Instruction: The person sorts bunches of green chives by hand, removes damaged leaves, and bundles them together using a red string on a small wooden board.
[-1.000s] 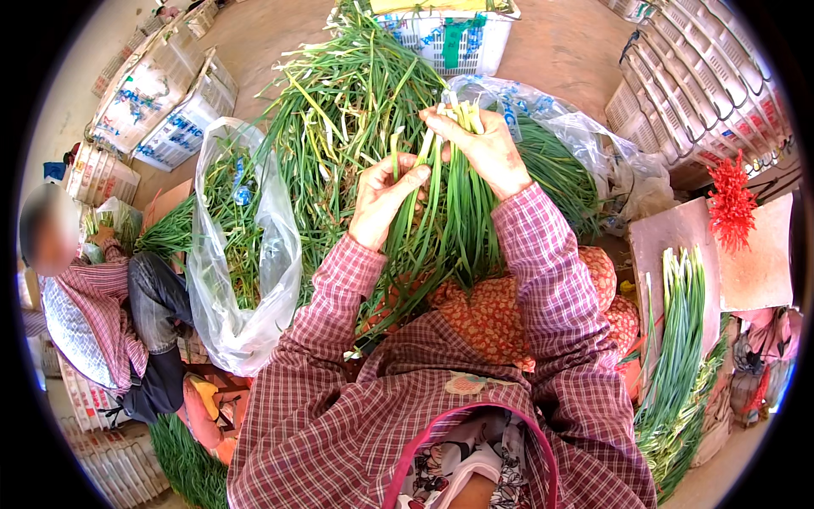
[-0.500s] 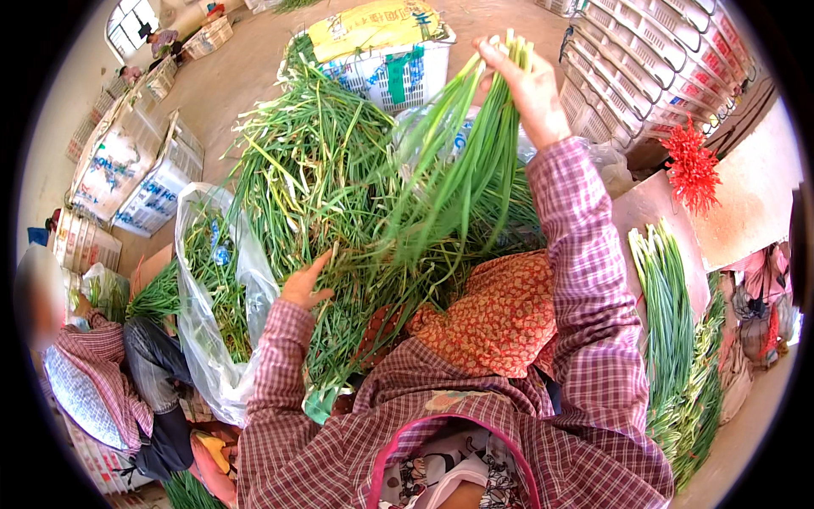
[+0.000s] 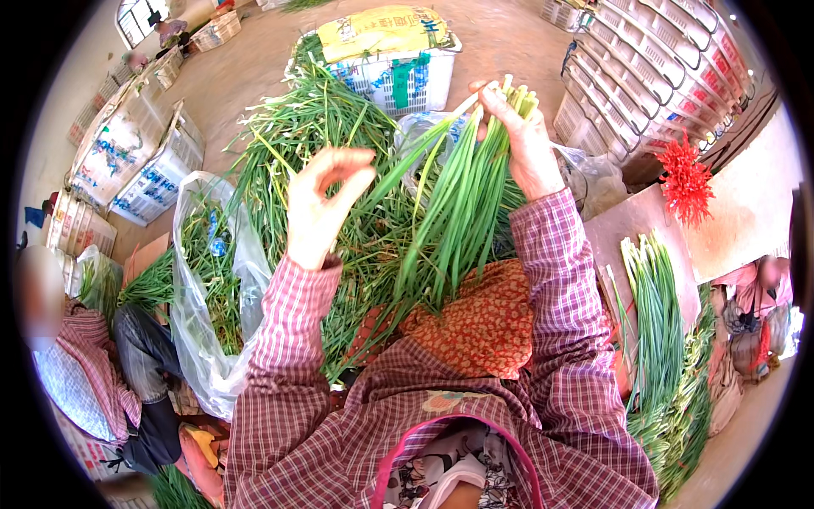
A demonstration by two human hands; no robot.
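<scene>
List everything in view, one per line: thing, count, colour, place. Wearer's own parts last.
Held stalks: one bunch, green with pale ends, in the right hand
Heap: one, green and yellowish stalks, centre
Laid-out stalks: uncounted, green with pale ends, right
Board: at least one, pinkish, right
Red bundle: one, red, by the board
Bags: at least two, clear, left and behind the held stalks
Covered crate: one, white, yellow cover, top centre
Crate stack: several, white, upper right
Other crates: several, white, upper left
Patterned cloth: one, red-orange, lap
Co-worker: one, checked sleeve, left edge
Sleeves: two, purple-white checked, wearer's arms
Left hand: one, bare, above the heap
Right hand: one, bare, gripping the held stalks
</scene>
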